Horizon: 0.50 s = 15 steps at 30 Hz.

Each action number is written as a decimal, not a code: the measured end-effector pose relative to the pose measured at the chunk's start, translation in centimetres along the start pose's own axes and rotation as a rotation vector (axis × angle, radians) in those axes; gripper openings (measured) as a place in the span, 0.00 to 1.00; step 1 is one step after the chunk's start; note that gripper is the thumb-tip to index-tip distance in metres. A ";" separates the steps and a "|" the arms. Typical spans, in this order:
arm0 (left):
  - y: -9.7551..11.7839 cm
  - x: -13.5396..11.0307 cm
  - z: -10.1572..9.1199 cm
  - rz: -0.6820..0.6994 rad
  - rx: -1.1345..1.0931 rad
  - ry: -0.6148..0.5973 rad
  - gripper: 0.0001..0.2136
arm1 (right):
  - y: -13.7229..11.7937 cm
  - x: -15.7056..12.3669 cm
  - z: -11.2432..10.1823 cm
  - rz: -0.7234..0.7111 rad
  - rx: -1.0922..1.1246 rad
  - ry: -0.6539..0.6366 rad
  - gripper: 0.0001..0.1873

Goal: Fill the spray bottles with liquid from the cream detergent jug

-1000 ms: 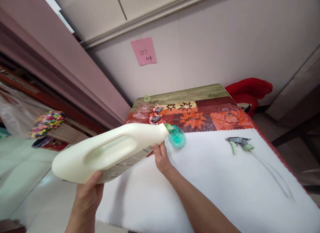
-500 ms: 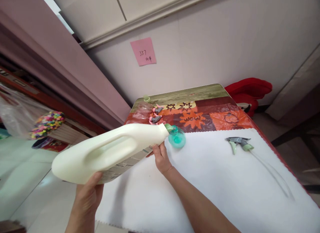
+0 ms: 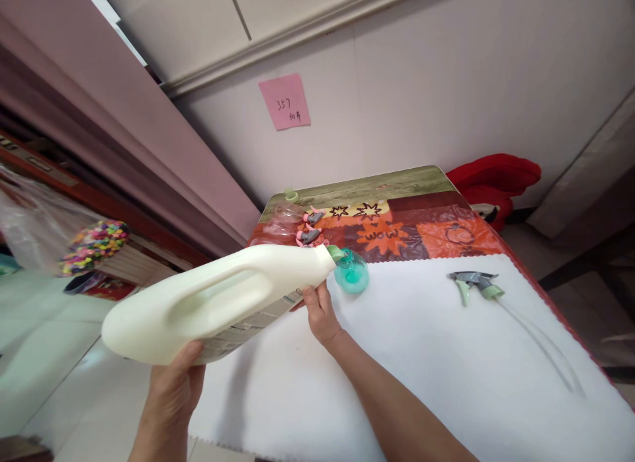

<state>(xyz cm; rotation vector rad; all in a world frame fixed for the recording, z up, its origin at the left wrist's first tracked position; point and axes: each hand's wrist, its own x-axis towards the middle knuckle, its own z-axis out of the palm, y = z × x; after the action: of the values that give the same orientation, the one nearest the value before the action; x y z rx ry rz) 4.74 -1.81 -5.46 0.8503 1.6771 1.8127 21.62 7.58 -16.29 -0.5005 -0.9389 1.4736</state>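
Note:
A large pale cream jug (image 3: 218, 296) with a moulded handle lies tilted almost level, its green spout pointing right. My left hand (image 3: 178, 376) grips its lower end from below, thumb on the label side. Near the neck, my right hand (image 3: 321, 313) is closed on the jug, some fingers hidden underneath. The spout meets the mouth of a small clear teal bottle (image 3: 352, 273) standing on the white cloth; whether they touch I cannot tell. Teal shows inside that bottle. To the right lies a grey and green trigger sprayer head (image 3: 476, 283) with its thin tube.
Behind the jug are clear plastic bottles (image 3: 285, 217) with pink and grey sprayer tops (image 3: 310, 235) and a pale green ring cap (image 3: 291, 196). A white cloth (image 3: 421, 376) covers the table's near part. A red plush thing (image 3: 496, 177) sits behind the table's right corner.

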 end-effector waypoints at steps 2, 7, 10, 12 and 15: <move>0.0 0.0 0.0 0.004 -0.007 -0.013 0.33 | -0.1 0.0 0.0 0.001 0.005 -0.002 0.32; 0.0 0.0 -0.2 -0.010 -0.025 -0.017 0.34 | -0.1 0.0 0.0 -0.004 -0.002 -0.006 0.32; -0.1 0.1 -0.3 -0.013 -0.023 -0.015 0.34 | 0.0 0.0 0.0 -0.007 0.001 -0.004 0.32; -0.2 0.2 -0.4 -0.003 -0.021 -0.009 0.35 | 0.1 -0.1 0.0 -0.006 0.001 -0.002 0.32; -0.4 0.2 -0.4 0.004 -0.022 -0.012 0.35 | 0.1 -0.1 0.0 -0.001 -0.007 -0.003 0.32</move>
<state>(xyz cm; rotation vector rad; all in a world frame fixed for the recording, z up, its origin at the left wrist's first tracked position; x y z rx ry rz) 4.29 -1.83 -5.80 0.8545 1.6460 1.8221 21.59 7.49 -16.40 -0.5025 -0.9472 1.4710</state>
